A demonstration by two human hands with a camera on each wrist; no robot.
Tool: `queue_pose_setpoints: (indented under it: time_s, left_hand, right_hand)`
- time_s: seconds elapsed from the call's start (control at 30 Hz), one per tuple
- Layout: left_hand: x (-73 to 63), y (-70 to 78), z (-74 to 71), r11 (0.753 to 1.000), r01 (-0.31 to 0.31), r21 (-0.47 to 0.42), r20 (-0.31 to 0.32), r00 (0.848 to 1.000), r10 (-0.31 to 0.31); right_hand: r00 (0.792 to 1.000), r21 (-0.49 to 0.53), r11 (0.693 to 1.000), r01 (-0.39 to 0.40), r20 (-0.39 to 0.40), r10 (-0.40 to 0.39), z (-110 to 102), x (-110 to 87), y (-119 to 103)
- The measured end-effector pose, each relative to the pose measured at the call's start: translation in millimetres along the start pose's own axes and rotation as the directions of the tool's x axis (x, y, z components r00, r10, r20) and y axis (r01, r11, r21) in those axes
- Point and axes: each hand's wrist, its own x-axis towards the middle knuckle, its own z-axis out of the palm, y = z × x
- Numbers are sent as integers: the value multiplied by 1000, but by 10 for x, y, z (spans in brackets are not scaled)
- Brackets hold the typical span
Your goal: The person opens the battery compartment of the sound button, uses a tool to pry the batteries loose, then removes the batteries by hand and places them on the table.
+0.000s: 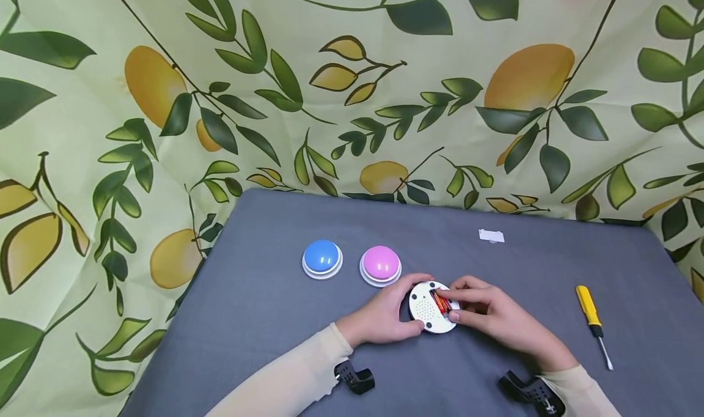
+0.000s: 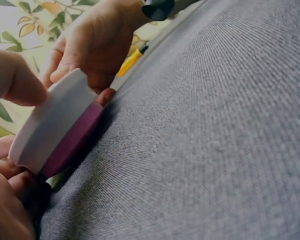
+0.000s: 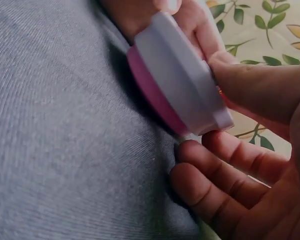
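My left hand (image 1: 387,313) grips the rim of an upturned round push button (image 1: 426,310), thumb on the near side and fingers on the far side. Its white underside faces up, with speaker holes, dark feet and an uncovered battery compartment. Red batteries (image 1: 442,302) lie in the compartment. The button's pink dome (image 2: 72,140) points down at the cloth in the left wrist view. My right hand (image 1: 497,313) has its index finger and thumb at the two ends of a battery. Its other fingers curl beside the rim, seen in the right wrist view.
A blue push button (image 1: 321,258) and a pink push button (image 1: 381,264) stand dome up beyond my left hand. A small white piece (image 1: 491,236) lies toward the back. To the right lies a yellow-handled screwdriver (image 1: 590,310). Grey cloth (image 1: 264,319) covers the table; a patterned curtain (image 1: 341,136) hangs behind.
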Motion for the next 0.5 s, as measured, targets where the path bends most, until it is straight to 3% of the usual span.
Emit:
queue_pose_setpoints:
  time_s: [0.13, 0.3, 0.4, 0.5]
  left_hand:
    - [14, 22, 14, 997, 23, 68, 1, 1000, -23]
    - [19, 21, 31, 994, 78, 74, -35, 997, -76]
    - [16, 16, 28, 994, 86, 72, -42, 996, -83]
    - [17, 13, 38, 993, 76, 85, -42, 997, -72]
  right_hand:
    - [995, -82, 992, 100, -17, -101, -10, 16, 10]
    - [978, -173, 968, 183, -67, -197, 1, 81, 10]
    - [974, -158, 971, 180, -109, -199, 8, 105, 5]
    - [975, -88, 988, 130, -169, -144, -23, 94, 7]
